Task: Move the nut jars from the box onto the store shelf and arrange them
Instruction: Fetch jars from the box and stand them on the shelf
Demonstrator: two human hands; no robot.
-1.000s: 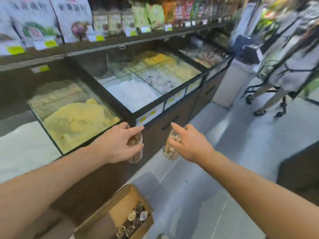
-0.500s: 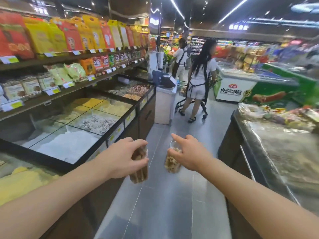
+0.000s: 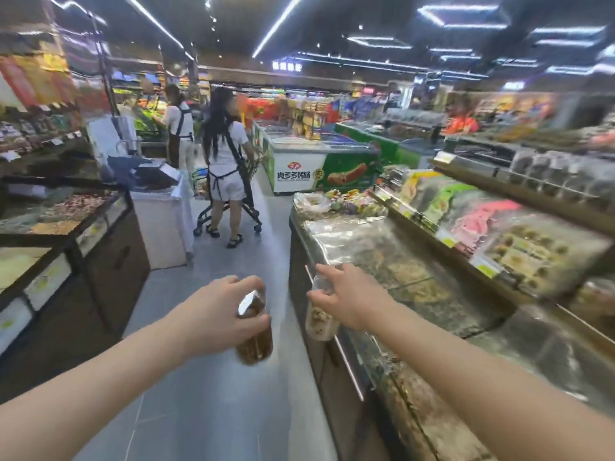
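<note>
My left hand (image 3: 216, 314) grips the top of a clear jar of dark brown nuts (image 3: 255, 344), held over the aisle floor. My right hand (image 3: 349, 296) grips the top of a second clear jar of paler nuts (image 3: 319, 322), held just at the front edge of the right-hand counter (image 3: 416, 314). Both jars hang upright below my fingers, about a hand's width apart. The box is out of view. A store shelf (image 3: 519, 191) with packed goods runs above the counter on the right.
Glass-covered bulk food bins (image 3: 60, 221) line the left side. Two people stand up the aisle, one (image 3: 226, 168) with a shopping cart (image 3: 246, 211). A white stand with a scale (image 3: 159, 207) sits at the left counter's end. A green chest freezer (image 3: 319, 168) is farther back.
My view has swung from the left bins and the box on the floor round to the right, now facing the right-hand counter and shelf. Both hands keep their jars.
</note>
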